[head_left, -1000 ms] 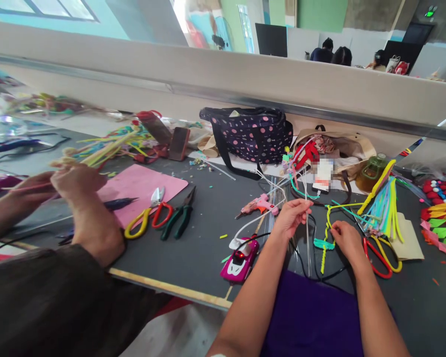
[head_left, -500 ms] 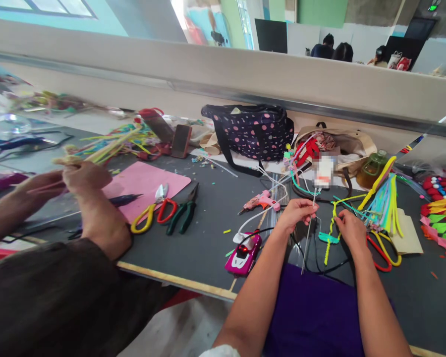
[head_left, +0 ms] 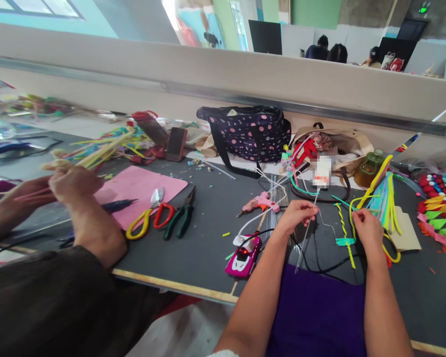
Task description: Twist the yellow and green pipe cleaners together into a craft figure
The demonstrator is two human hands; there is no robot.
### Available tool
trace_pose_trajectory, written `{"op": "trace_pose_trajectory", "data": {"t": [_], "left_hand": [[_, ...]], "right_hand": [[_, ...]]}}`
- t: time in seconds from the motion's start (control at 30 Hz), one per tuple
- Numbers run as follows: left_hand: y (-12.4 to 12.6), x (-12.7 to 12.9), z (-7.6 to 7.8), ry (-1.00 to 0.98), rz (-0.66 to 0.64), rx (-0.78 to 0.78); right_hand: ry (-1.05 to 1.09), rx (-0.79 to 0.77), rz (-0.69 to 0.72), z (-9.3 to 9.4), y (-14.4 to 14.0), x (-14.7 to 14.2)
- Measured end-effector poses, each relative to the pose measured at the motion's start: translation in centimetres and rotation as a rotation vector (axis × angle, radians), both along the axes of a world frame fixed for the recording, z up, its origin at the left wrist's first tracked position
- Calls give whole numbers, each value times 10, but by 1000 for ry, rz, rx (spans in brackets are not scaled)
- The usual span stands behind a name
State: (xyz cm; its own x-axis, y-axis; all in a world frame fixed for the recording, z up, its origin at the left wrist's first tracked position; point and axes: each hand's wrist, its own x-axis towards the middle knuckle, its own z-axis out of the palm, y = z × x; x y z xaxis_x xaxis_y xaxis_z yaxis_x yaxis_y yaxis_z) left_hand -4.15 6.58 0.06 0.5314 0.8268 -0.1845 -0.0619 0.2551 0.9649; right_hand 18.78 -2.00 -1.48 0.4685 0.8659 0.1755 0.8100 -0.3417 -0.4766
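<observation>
My left hand (head_left: 300,216) is closed in a pinch on a thin, pale straight rod (head_left: 304,243) that slants down toward my lap. My right hand (head_left: 367,229) is closed too, its fingertips on a yellow pipe cleaner (head_left: 353,202). Just left of those fingers hangs a twisted yellow pipe-cleaner stem (head_left: 342,223) with a teal piece (head_left: 345,242) wrapped across it. A thin bent wire (head_left: 327,224) shows between my hands. Behind my right hand, yellow-handled scissors (head_left: 393,250) are partly hidden.
A pink glue gun (head_left: 260,202), a magenta power socket (head_left: 244,258), pliers (head_left: 182,215) and scissors (head_left: 150,218) lie to the left. A co-worker's hand (head_left: 74,184) works over a pink sheet (head_left: 144,186). Bags (head_left: 250,134) and a bottle (head_left: 369,168) stand behind.
My right hand has moved right, away from my left hand. The twisted stem has shifted right and down and hangs more apart from the fingers. My left hand keeps the rod.
</observation>
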Motion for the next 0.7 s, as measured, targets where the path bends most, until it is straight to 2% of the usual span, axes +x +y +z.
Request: {"op": "trace_pose_trajectory", "data": {"t": [0.13, 0.27, 0.37, 0.43, 0.5, 0.6, 0.7], "left_hand": [[-1, 1, 0, 54, 19, 56], [-2, 3, 1, 58, 4, 87], [-4, 6, 1, 56, -2, 98], [-5, 8, 2, 56, -10, 104], [-6, 9, 2, 60, -18, 110], [-7, 10, 3, 44, -7, 112], [-7, 10, 3, 13, -15, 101]], "right_hand": [[-53, 22, 270, -4, 6, -19], [-152, -178, 448, -9, 2, -34], [-96, -291, 575, -4, -5, -40], [-2, -297, 625, 5, -8, -39], [104, -218, 609, 16, -8, -32], [219, -22, 443, 29, -2, -15], [348, 113, 304, 31, 10, -1]]}}
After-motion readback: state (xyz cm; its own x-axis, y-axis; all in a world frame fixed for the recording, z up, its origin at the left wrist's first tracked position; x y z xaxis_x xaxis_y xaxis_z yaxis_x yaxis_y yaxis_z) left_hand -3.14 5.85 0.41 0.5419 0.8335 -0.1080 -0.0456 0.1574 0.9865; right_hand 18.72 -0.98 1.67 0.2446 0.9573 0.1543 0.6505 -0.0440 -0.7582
